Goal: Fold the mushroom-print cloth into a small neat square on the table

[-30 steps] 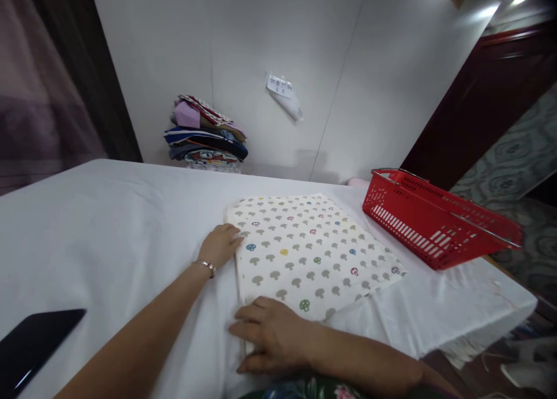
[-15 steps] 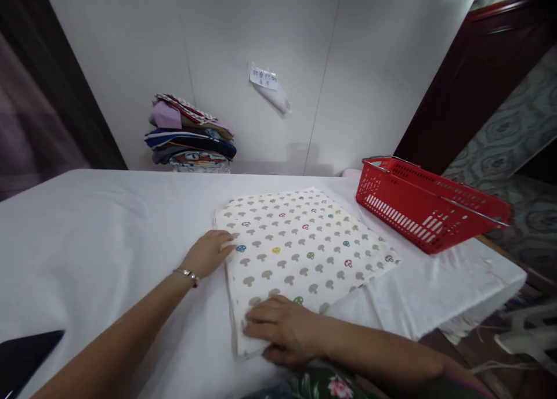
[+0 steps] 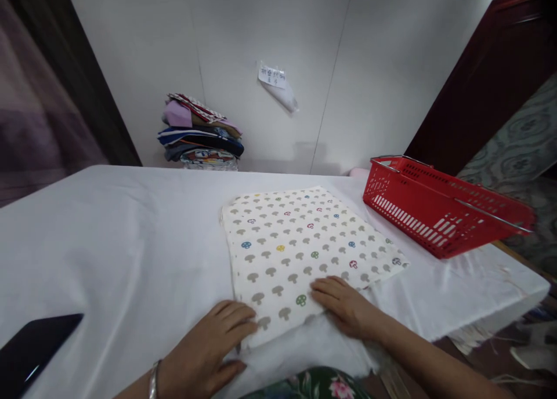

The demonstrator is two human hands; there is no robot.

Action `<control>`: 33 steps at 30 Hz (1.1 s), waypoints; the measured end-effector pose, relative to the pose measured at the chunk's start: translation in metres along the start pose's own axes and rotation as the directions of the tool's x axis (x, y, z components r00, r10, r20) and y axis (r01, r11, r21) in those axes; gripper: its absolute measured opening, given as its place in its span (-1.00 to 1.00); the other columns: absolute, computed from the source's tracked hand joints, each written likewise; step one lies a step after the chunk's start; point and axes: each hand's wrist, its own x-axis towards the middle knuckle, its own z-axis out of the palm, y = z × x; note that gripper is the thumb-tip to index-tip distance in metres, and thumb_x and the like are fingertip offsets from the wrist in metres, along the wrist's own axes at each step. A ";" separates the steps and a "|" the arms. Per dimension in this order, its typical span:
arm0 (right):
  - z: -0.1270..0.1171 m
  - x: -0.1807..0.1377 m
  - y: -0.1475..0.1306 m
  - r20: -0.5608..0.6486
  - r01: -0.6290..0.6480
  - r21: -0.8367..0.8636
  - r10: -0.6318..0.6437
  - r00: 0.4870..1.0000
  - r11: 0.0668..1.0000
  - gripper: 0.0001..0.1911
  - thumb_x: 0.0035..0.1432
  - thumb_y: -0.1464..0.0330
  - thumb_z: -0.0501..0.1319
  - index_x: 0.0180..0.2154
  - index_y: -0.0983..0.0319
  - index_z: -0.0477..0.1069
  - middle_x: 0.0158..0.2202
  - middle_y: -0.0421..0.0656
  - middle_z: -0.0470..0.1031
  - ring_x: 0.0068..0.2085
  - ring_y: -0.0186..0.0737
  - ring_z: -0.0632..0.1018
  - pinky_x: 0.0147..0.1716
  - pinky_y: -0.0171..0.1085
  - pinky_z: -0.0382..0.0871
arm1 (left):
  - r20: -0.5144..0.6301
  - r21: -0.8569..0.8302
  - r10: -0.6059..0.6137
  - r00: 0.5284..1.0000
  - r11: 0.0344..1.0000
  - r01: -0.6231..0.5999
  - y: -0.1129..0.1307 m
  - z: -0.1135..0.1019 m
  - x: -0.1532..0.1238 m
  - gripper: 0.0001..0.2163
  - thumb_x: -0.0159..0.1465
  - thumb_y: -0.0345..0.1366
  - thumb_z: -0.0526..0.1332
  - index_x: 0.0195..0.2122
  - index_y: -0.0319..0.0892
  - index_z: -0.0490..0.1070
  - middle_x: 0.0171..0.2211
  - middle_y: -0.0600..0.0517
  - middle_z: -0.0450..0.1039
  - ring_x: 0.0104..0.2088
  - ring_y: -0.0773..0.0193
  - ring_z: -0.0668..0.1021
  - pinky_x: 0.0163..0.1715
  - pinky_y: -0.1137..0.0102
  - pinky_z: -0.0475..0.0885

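While the left hand [image 3: 209, 344] touched the near left corner of the mushroom-print cloth [image 3: 282, 231] with its fingertips, its grip was open, the thumb held apart from the fingers and a bracelet [image 3: 153, 381] at the wrist. The right hand [image 3: 348, 311] lay on the near edge of the same cloth, its grip also open, fingers stretched out on top rather than curled around anything. The cloth lay flat on the white-covered table [image 3: 117, 242], right in front of the person's green flowered clothing [image 3: 300, 381]. A red basket [image 3: 420, 193] stood just beyond its right side, near the table's edge, and a flat black object [image 3: 39, 349] lay well apart to the left. Behind, a stack of folded fabrics [image 3: 202, 135] rose against the pale wall [image 3: 270, 16], which carried a paper label [image 3: 272, 76].
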 end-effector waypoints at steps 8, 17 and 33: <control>0.001 -0.090 0.079 -0.190 -0.341 -0.222 0.303 0.934 0.913 -0.47 0.04 0.56 -0.02 0.09 0.24 0.25 0.06 0.00 0.32 0.07 -0.14 0.33 0.00 -0.06 0.25 | -0.030 0.245 -0.035 0.999 0.969 0.041 0.008 0.013 0.001 -0.46 0.07 -0.56 0.01 0.09 -0.01 0.19 -0.06 0.05 0.39 -0.05 0.28 0.40 0.12 0.19 0.13; -0.001 -0.134 0.143 -0.307 -0.604 -0.295 0.525 0.794 0.740 -0.48 -0.06 0.53 0.00 -0.02 0.28 0.37 -0.01 -0.01 0.40 0.02 -0.08 0.39 0.00 -0.04 0.24 | -0.120 0.354 -0.090 0.989 0.927 0.127 0.017 0.028 0.005 -0.55 0.07 -0.50 0.04 0.00 -0.01 0.27 -0.09 0.10 0.42 -0.07 0.23 0.41 0.09 0.17 0.14; 0.008 -0.168 0.194 -0.380 -0.666 -0.026 0.609 0.696 0.745 -0.56 -0.09 0.42 0.02 -0.12 0.30 0.39 -0.06 -0.01 0.41 -0.02 -0.09 0.43 0.05 -0.08 0.27 | -0.191 0.302 -0.200 0.961 0.920 0.251 0.021 0.036 0.011 -0.57 0.05 -0.62 -0.06 -0.10 -0.16 0.33 -0.25 0.01 0.45 -0.22 0.28 0.46 0.08 0.10 0.15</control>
